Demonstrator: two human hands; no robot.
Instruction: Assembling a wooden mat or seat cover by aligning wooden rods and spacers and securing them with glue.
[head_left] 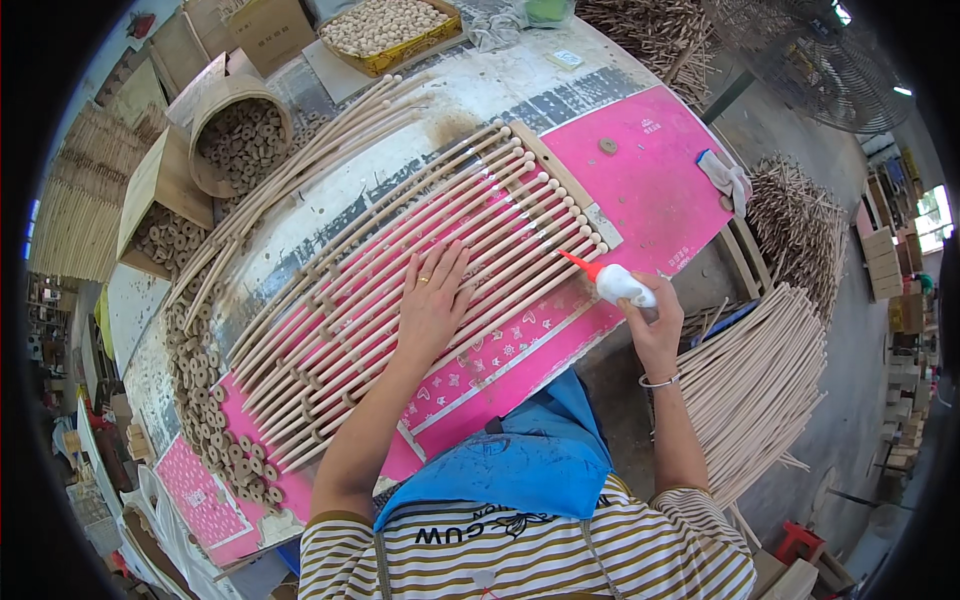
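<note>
My left hand (432, 300), with a ring on one finger, lies flat across a row of thin wooden rods (370, 268). Its fingers are stretched out, holding nothing. Small round wooden balls (555, 184) cap the rods' right ends, beside a flat wooden bar (548, 160). Toward their left ends, wooden discs with holes (310, 381) sit around several rods. My right hand (657, 330) is closed around a white squeeze bottle (620, 286) with a red nozzle. The bottle's tip points left, close to the nearest ball ends; whether it touches them I cannot tell.
Loose wooden discs (195, 385) heap along the table's left side, below a tipped round tub (203, 165) and a wooden box (160, 200). A yellow tray (440, 38) of balls stands at the back. Bundled sticks (760, 390) lie at right, near a fan (815, 65).
</note>
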